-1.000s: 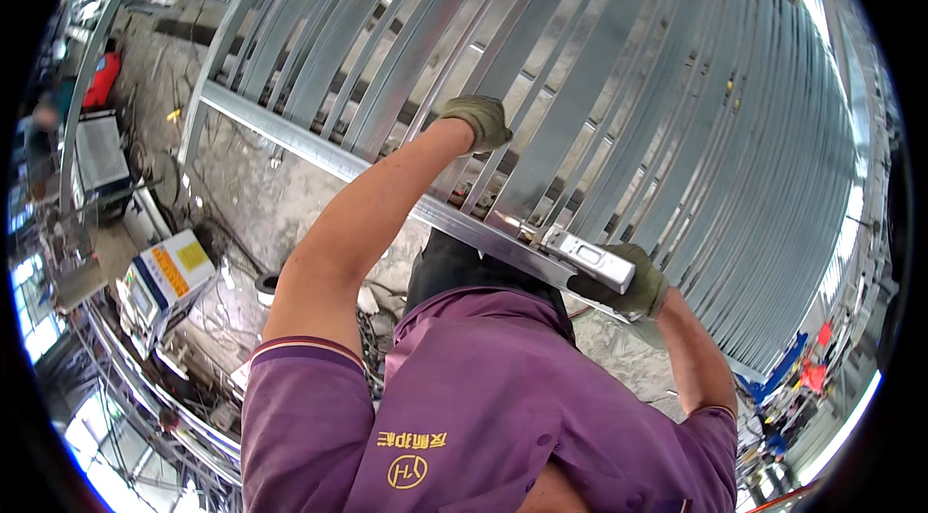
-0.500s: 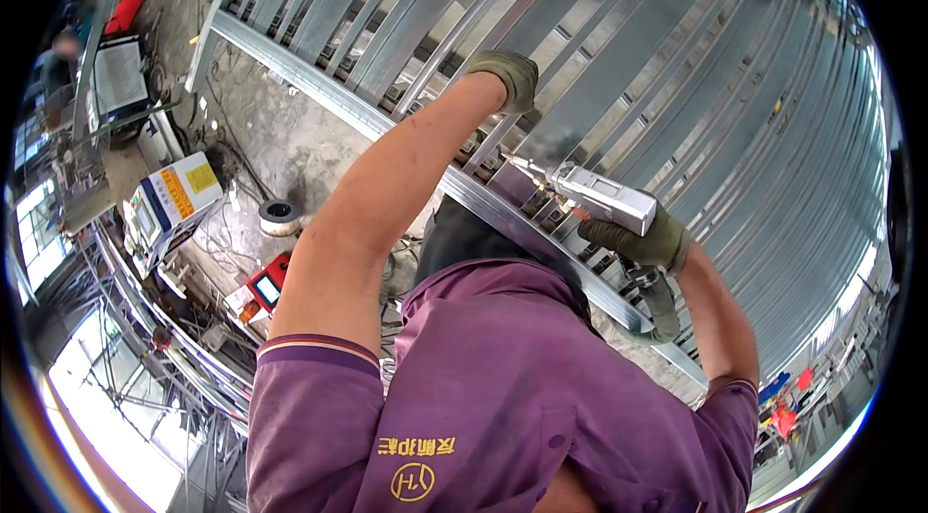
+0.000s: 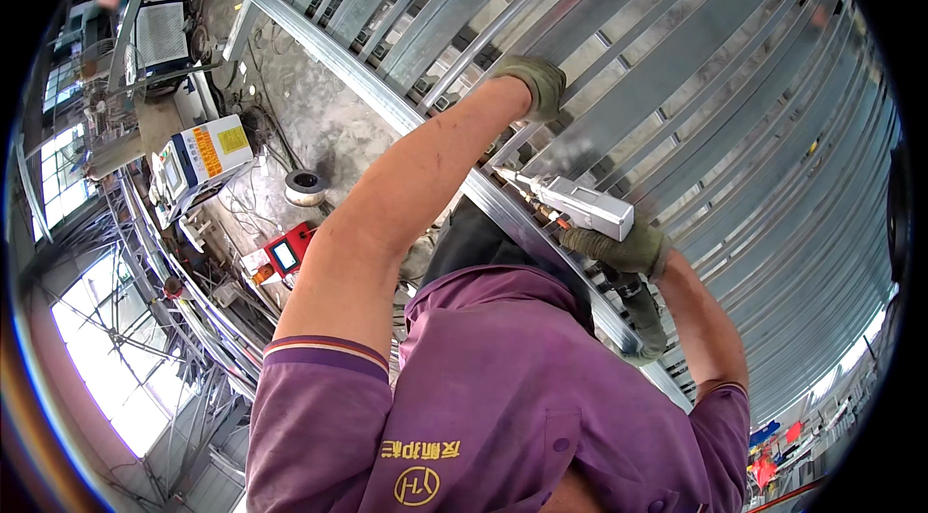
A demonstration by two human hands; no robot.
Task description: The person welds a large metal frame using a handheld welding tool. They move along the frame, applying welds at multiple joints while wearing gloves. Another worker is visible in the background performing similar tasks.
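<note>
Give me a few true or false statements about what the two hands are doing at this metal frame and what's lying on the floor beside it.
1. Both hands wear gloves. True: the left hand and the right hand are both in olive gloves.
2. The right hand holds a silver handheld tool. True, its tip points at the long rail.
3. The left hand grips a hammer. False: it rests on the metal slats with no tool in it.
4. The sleeves are bright yellow. False: they are purple.
5. A wire spool sits on the floor. True, near a white machine.
</note>
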